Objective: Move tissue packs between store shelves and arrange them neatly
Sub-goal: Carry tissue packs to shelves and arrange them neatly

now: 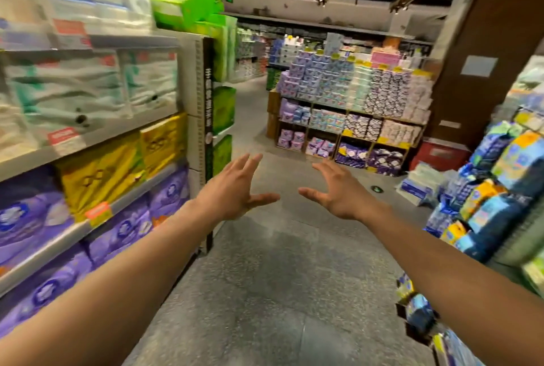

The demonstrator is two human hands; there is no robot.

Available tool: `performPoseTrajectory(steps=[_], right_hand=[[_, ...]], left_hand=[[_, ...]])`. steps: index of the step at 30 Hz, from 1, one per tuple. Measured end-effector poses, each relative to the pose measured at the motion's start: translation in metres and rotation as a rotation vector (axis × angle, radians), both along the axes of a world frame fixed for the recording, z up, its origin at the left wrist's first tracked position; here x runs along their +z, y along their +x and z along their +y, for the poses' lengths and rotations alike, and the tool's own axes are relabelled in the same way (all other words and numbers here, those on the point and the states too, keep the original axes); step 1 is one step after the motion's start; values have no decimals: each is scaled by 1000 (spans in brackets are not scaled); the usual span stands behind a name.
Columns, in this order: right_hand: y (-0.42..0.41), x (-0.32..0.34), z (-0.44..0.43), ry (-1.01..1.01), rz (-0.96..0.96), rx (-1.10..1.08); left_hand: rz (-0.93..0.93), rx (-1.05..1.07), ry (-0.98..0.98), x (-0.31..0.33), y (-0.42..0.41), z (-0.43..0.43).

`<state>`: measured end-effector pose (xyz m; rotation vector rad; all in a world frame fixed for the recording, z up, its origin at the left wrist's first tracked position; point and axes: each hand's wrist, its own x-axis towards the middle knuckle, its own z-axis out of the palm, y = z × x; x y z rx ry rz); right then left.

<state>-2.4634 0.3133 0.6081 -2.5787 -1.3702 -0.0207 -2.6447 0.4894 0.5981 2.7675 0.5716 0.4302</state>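
Observation:
Both my arms stretch forward over the aisle floor. My left hand (235, 189) is spread with straight fingers and holds nothing. My right hand (335, 192) faces it a short gap away, fingers also straight and empty. On the left shelving, yellow tissue packs (117, 168) sit on a middle shelf, purple packs (35, 212) below them, and white and teal packs (73, 91) above. Green packs (188, 6) top the end of that shelving. The view is blurred by motion.
A grey floor (265, 292) runs ahead between the shelves. A display stand of purple, blue and patterned packs (347, 100) blocks the far end. Blue and yellow packs (494, 189) crowd the right side. A brown pillar (485, 56) stands at the right rear.

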Motion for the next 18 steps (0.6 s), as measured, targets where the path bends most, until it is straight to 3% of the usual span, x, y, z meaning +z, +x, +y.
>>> performPoseTrajectory(steps=[10, 18], right_hand=[[208, -55, 29, -84, 83, -268], [360, -81, 59, -40, 184, -530]], left_hand=[[125, -198, 46, -49, 252, 86], [271, -451, 12, -62, 470, 161]])
